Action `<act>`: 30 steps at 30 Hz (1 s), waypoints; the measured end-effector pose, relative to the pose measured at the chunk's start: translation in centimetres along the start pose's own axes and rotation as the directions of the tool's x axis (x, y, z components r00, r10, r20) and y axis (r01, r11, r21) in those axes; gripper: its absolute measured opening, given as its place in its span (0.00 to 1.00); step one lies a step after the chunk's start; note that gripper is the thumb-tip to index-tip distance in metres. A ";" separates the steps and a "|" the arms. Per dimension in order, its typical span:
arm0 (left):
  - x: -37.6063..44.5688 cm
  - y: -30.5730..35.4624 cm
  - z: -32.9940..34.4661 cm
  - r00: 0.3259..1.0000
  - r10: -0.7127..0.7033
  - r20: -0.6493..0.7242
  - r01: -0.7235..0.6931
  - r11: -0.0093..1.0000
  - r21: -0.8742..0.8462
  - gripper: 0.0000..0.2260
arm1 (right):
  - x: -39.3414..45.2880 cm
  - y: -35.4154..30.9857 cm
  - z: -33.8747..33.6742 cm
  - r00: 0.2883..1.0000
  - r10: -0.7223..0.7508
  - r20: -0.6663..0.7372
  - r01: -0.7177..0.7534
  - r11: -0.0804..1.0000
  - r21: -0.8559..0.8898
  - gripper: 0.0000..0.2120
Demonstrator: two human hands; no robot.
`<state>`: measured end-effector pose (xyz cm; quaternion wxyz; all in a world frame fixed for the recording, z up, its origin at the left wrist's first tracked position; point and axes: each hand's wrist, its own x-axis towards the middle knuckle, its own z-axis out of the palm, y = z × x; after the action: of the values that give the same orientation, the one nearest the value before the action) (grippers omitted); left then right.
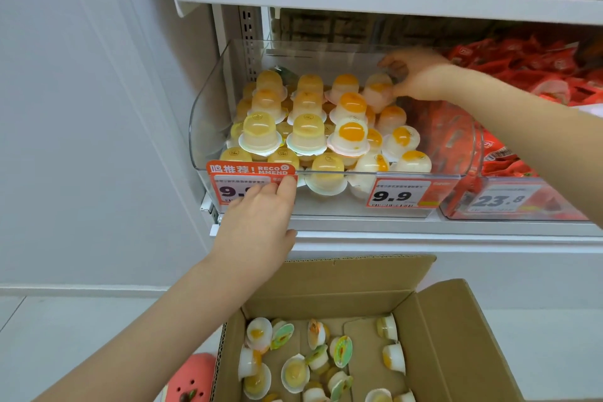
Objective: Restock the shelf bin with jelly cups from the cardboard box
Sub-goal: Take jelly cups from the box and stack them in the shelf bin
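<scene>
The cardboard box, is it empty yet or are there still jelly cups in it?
Not empty. The cardboard box is open, and loose jelly cups lie scattered on their sides across its bottom, with bare cardboard showing between them.

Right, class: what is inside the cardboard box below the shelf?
Inside the cardboard box, loose jelly cups lie scattered on their sides, with a cardboard insert on the floor. The picture's lower edge cuts off the box's near part, so the full count stays unknown.

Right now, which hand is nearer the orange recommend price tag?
Left. The left hand touches the orange recommend price tag; the right hand is at the bin's back right, on a jelly cup.
</scene>
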<state>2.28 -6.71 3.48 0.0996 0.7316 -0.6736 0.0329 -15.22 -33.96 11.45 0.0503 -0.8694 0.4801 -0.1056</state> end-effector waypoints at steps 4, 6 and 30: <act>-0.9 -0.2 1.3 1.000 -0.005 0.019 0.006 1.000 -0.030 0.17 | -9.3 -1.7 -0.1 0.910 -0.105 -0.402 0.172 0.976 0.133 0.14; -1.8 0.2 2.8 0.997 -0.001 0.079 0.005 0.999 -0.051 0.17 | -14.6 -2.5 0.7 0.871 -0.143 -0.471 0.235 0.962 0.142 0.14; -13.9 1.3 30.2 0.593 -0.061 0.803 0.478 0.829 -0.290 0.11 | -29.9 -3.5 35.4 0.759 -0.046 0.650 -0.109 0.974 0.196 0.13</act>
<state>-2.82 1.06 -28.49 -0.0135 0.7228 -0.5130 -0.4628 -19.59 -7.29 -26.35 0.3123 -0.8323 0.4325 0.1504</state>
